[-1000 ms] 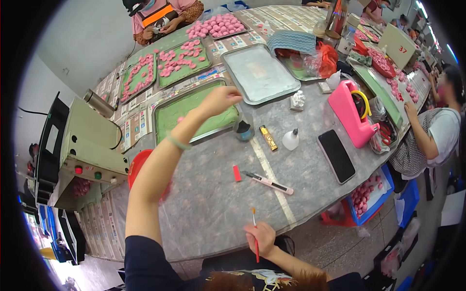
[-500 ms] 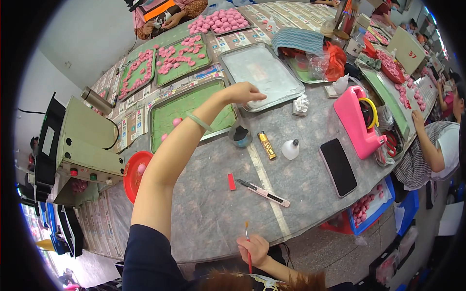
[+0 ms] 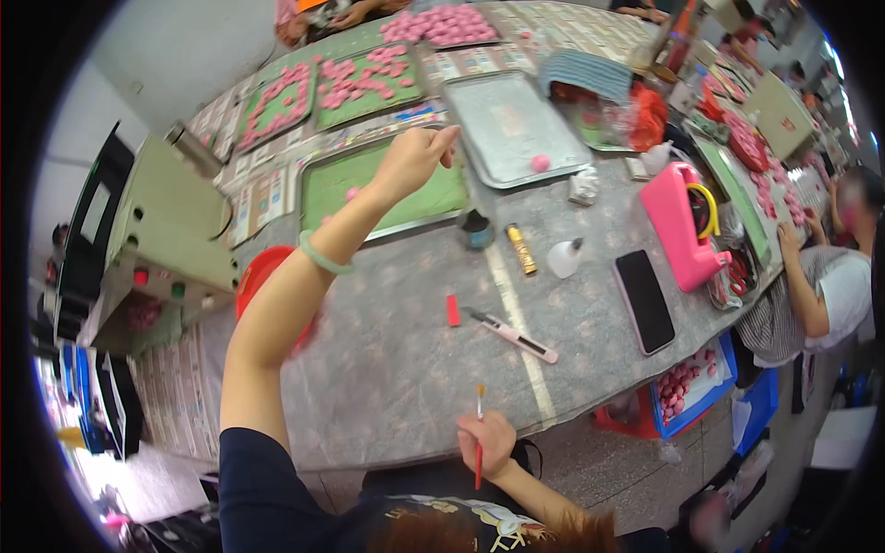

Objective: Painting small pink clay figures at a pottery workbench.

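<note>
Bench (image 3: pixel 387 378), grey-covered: left hand (image 3: pixel 415 164) (curled, contents unclear) over green tray (image 3: pixel 419 203); right hand (image 3: pixel 496 441) gripping upright brush (image 3: pixel 478 463); pink ball (image 3: pixel 541 163) in white tray (image 3: pixel 507 120).

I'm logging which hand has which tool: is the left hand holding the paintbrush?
No, the red-handled paintbrush is in the right hand, well apart from the left hand.

Brush handle (image 3: pixel 478 466) red, tip (image 3: pixel 480 391) lt brown. Ball (image 3: pixel 540 163) pink, its tray (image 3: pixel 505 120) silver-gry. Bench (image 3: pixel 387 378) mottled gry w/ cream strip (image 3: pixel 539 392). Bangle (image 3: pixel 324 260) pale grn. Phone scrn (image 3: pixel 645 304) blk.
</note>
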Action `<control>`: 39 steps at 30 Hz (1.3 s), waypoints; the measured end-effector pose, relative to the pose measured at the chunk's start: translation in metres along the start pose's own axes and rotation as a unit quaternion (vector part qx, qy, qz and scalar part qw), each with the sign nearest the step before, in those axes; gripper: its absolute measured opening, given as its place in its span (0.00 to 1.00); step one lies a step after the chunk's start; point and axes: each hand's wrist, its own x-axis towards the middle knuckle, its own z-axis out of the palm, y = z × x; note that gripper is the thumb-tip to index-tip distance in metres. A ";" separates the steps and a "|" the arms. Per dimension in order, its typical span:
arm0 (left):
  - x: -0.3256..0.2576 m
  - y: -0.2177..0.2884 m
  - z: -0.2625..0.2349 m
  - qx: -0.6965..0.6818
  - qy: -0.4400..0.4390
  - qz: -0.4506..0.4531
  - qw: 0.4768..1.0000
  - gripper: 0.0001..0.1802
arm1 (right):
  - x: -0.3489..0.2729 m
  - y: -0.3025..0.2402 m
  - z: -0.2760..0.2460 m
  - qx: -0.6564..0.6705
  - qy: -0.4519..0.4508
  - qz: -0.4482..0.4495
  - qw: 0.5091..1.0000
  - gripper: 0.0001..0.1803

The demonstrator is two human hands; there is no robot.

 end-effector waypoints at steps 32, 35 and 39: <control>-0.035 -0.277 -0.209 0.321 0.455 -0.034 0.830 0.26 | 0.010 -0.079 0.102 -0.045 -0.123 0.046 0.990 0.08; 0.105 -0.140 -0.088 0.206 0.390 0.174 0.881 0.25 | 0.014 -0.074 0.106 -0.010 -0.150 0.032 0.988 0.13; 0.167 -0.006 0.025 0.062 0.337 0.336 0.878 0.24 | 0.016 -0.076 0.096 -0.015 -0.117 0.043 0.992 0.13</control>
